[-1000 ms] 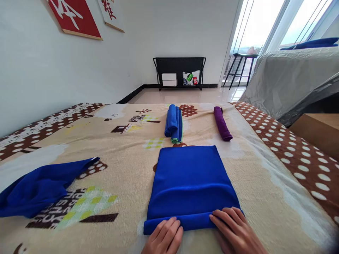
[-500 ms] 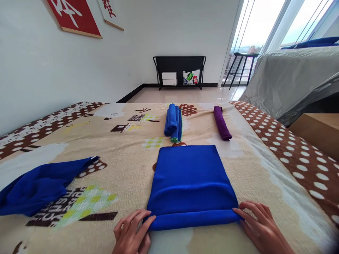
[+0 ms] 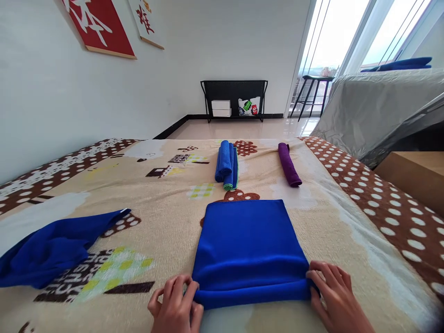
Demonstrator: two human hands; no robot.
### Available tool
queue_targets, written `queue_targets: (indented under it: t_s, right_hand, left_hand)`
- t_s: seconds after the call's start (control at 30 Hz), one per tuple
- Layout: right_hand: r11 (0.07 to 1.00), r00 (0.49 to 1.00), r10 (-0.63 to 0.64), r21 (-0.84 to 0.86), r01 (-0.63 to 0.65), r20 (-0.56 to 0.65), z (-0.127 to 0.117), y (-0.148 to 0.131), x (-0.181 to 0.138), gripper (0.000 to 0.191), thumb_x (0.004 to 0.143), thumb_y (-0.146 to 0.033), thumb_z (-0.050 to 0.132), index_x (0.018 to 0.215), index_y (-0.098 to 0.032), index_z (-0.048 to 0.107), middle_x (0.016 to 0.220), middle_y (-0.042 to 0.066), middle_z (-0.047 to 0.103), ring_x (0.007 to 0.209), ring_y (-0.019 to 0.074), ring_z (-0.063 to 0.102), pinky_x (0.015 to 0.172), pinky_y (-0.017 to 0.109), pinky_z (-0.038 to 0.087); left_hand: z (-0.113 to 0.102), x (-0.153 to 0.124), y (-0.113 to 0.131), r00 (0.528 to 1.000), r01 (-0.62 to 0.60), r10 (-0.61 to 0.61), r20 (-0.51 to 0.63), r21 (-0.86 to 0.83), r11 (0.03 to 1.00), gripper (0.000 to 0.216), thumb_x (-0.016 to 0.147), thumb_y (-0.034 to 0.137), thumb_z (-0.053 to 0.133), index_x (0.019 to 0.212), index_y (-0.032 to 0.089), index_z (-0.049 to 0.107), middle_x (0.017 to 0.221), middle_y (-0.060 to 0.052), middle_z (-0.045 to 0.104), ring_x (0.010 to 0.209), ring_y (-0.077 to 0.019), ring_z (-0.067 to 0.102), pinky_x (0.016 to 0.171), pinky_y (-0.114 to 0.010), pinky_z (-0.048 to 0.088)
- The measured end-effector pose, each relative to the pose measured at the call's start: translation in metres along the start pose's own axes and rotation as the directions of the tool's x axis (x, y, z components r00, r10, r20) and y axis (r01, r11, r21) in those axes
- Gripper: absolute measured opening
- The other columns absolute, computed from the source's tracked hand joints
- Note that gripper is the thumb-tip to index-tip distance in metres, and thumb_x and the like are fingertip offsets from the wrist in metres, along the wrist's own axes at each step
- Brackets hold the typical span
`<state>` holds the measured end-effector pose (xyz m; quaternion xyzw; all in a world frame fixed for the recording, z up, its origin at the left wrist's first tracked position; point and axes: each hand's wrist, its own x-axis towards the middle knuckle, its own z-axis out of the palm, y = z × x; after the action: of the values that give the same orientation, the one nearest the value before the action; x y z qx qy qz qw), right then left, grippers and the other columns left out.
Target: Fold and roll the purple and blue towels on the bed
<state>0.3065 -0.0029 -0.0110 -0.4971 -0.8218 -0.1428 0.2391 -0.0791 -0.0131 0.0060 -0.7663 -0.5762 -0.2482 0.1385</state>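
The fingers [image 3: 190,287] of the left hand [image 3: 176,300] are bent and nearly closed, pinching the left end of a rolled-up edge of the blue cloth [image 3: 248,236]. The fingers of the right hand [image 3: 331,293] curl in the same way, thumb and forefinger gripping the right end of that edge. Between the two hands, the near edge forms a narrow roll running from side to side, with a soft crease just beyond it; the rest of the cloth lies flat, stretching away from the person.

The cloth lies on a cream patterned blanket [image 3: 163,203]. Just past its far edge sits a bundle of blue rolled towels [image 3: 225,162], the lower one edged in green. To the right of the bundle, well apart from it, lies a purple roll [image 3: 289,165], slightly slanted. Well to the left of the flat cloth is a crumpled blue cloth [image 3: 52,252] with a small white tag at its tip.

Further out, a cardboard box [image 3: 416,175] stands on the right, below a grey cover [image 3: 378,101]. A black rack [image 3: 234,88] stands by the far wall, and a dark stool [image 3: 315,78] is near the window.
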Motion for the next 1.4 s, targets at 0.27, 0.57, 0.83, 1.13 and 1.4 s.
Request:
queue_targets:
  t_s: [0.27,0.57,0.83,1.13,1.4]
  right_hand:
    - [0.939,0.953,-0.258,0.189,0.286,-0.158,0.026,-0.077,0.042,0.036,0.098,-0.012,0.038,0.121,-0.018,0.066,0.122,0.0,0.069,0.111,0.0134,0.063,0.097,0.027,0.043]
    - [0.99,0.99,-0.133,-0.046,0.131,-0.039,0.008,-0.017,0.005,0.043,0.091,-0.021,0.049,0.132,-0.013,0.059,0.135,0.008,0.061,0.126,0.0228,0.057,0.115,0.038,0.031]
    - [0.991,0.991,-0.135,-0.01,0.135,-0.01,0.028,-0.086,0.051,0.041,0.097,-0.03,0.046,0.132,-0.013,0.058,0.137,0.006,0.06,0.121,0.0179,0.06,0.098,0.033,0.046]
    - [0.994,0.996,0.032,-0.102,-0.041,-0.089,0.026,-0.054,0.02,0.04,0.096,-0.032,0.05,0.131,-0.014,0.057,0.137,0.011,0.058,0.121,0.0256,0.061,0.116,0.048,0.019]
    - [0.997,0.998,0.067,-0.043,-0.066,0.016,0.041,-0.08,0.048,0.044,0.102,-0.04,0.04,0.138,-0.016,0.053,0.141,0.005,0.056,0.128,0.0203,0.054,0.107,0.038,0.033]
  left_hand:
    - [0.033,0.032,0.075,0.904,-0.428,0.409,-0.127,-0.254,0.867,0.036,0.092,0.006,0.034,0.105,0.014,0.066,0.099,-0.006,0.075,0.097,-0.0144,0.067,0.093,-0.027,0.045]
    - [0.014,0.003,-0.001,0.958,-0.285,0.287,-0.006,0.118,0.951,0.036,0.092,0.015,0.05,0.126,0.016,0.063,0.129,-0.007,0.068,0.119,-0.0189,0.063,0.124,-0.042,0.008]
    - [0.036,0.024,0.055,0.892,-0.452,0.452,-0.001,0.02,0.892,0.039,0.094,0.02,0.044,0.129,0.013,0.061,0.129,-0.004,0.069,0.121,-0.0146,0.062,0.1,-0.028,0.043]
    - [0.02,0.007,0.026,0.987,-0.138,0.147,-0.071,0.118,0.983,0.047,0.089,0.013,0.052,0.136,0.017,0.056,0.134,-0.009,0.066,0.125,-0.0255,0.06,0.118,-0.05,0.017]
    - [0.042,0.036,0.052,0.939,-0.341,0.329,0.104,0.144,0.929,0.051,0.095,0.034,0.05,0.143,0.017,0.049,0.145,-0.005,0.056,0.13,-0.0205,0.056,0.097,-0.036,0.047]
